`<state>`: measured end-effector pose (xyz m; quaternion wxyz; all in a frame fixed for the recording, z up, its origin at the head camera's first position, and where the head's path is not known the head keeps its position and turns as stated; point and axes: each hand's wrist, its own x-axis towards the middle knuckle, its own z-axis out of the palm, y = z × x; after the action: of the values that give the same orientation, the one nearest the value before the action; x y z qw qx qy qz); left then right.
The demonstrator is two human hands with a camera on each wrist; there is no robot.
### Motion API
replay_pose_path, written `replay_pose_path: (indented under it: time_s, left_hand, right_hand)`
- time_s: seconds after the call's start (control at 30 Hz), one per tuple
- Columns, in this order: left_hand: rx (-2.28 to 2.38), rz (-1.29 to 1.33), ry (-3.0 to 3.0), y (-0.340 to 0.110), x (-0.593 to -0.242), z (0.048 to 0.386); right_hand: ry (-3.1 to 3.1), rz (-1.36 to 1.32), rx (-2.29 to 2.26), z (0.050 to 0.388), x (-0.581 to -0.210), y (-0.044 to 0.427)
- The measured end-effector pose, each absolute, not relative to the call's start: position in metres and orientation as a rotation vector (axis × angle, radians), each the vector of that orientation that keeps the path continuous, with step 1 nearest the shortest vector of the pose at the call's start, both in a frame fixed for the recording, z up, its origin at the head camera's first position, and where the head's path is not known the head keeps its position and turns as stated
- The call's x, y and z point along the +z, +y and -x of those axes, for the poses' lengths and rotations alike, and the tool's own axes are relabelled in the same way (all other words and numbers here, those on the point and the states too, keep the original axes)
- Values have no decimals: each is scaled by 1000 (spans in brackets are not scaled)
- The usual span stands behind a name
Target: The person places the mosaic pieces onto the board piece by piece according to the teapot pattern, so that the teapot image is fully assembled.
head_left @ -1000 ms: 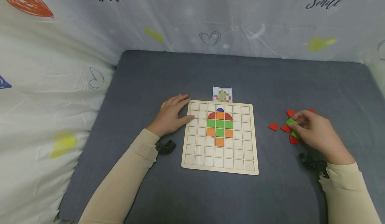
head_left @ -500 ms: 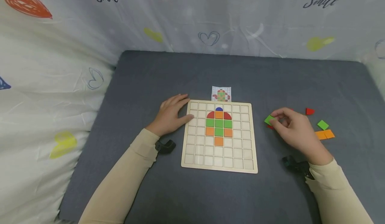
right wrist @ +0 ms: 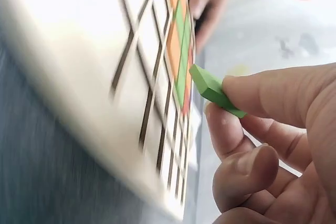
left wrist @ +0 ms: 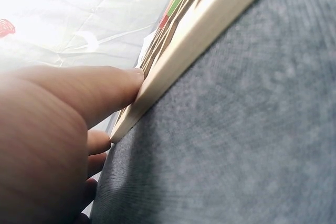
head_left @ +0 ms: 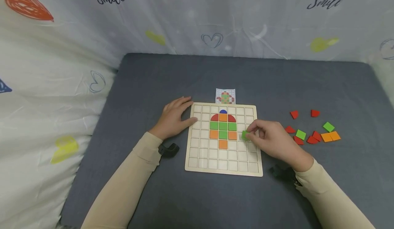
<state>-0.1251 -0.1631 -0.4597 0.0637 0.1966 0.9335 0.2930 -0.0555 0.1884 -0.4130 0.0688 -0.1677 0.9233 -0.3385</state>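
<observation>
A wooden grid board (head_left: 203,162) lies on the table, with blue, red, orange and green tiles set in its middle cells. My left hand (head_left: 173,118) rests at the board's left edge, thumb and fingertips touching the frame; the left wrist view shows the thumb (left wrist: 113,87) on the rim. Between thumb and fingers my right hand (head_left: 274,142) pinches a green square tile (right wrist: 212,88), held above the right part of the board. In the head view this green tile (head_left: 245,135) is partly covered by the fingers.
Behind the board a small pattern card (head_left: 225,95) is partly tucked at its back edge. To the right lie loose red pieces (head_left: 315,113), green square tiles (head_left: 300,134) and orange tiles (head_left: 330,136). The dark grey table (head_left: 172,75) ends at a printed curtain (head_left: 184,17).
From the loose pieces at the right, my right hand has lifted the green square tile and moved left over the board. The left hand has stayed at the board's edge.
</observation>
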Motion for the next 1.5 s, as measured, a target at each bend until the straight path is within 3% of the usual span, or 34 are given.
replay_pose_path:
  time_s: [0.47,1.5]
  left_hand:
    - [884,-587,2812,-161,-460,127]
    - [882,-590,2816,-163,-460,125]
  right_hand:
    - [2669,589,-997,49,-424,160]
    - [2715,803,-925,52,-433,163]
